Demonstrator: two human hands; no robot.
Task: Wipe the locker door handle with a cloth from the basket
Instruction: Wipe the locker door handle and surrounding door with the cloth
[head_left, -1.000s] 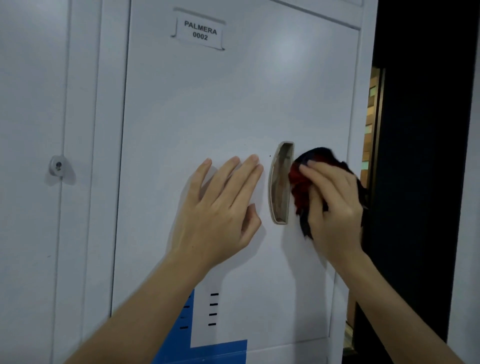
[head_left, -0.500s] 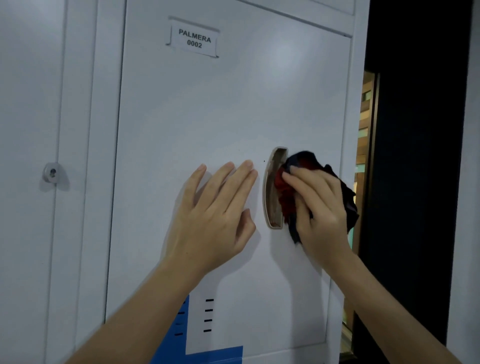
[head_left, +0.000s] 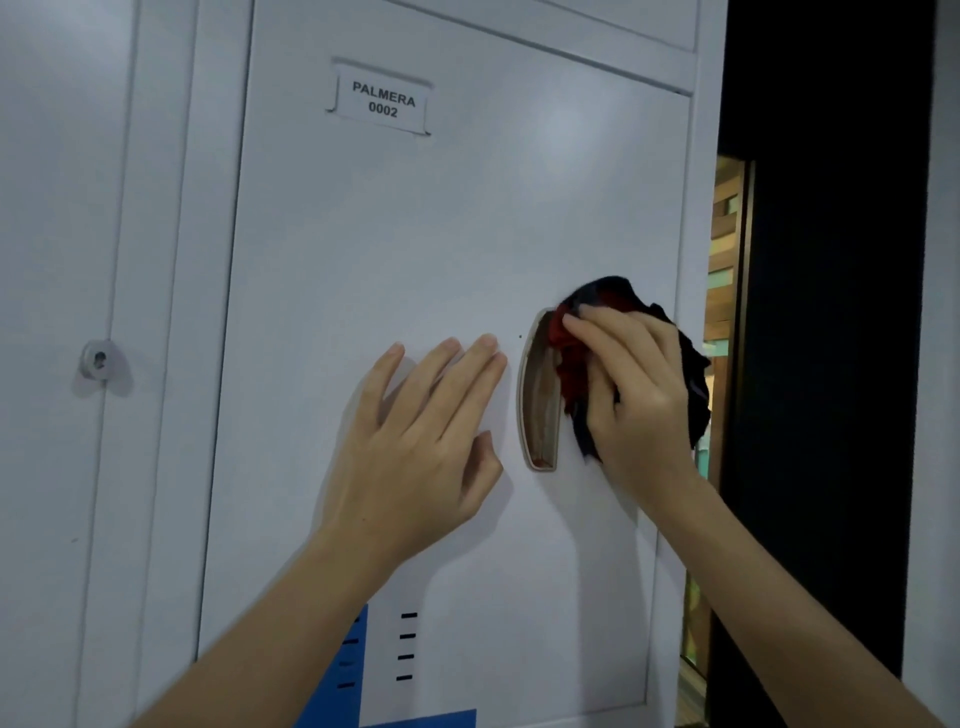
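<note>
The recessed curved handle (head_left: 537, 400) sits in the white locker door (head_left: 441, 234), right of centre. My right hand (head_left: 639, 395) grips a bunched dark blue and red cloth (head_left: 571, 364) and presses it into the upper right part of the handle recess. The hand covers much of the cloth. Flat against the door just left of the handle lies my left hand (head_left: 421, 447), fingers spread and holding nothing. No basket is in view.
A name label (head_left: 383, 100) reading PALMERA 0002 is on the door's top. A round lock (head_left: 97, 358) sits on the neighbouring door at left. Vent slots (head_left: 406, 647) and a blue panel (head_left: 358, 670) are below. A dark door frame (head_left: 831, 364) stands at right.
My right hand has slid the cloth up along the handle recess, from its middle toward its upper end. My left hand has stayed flat on the door.
</note>
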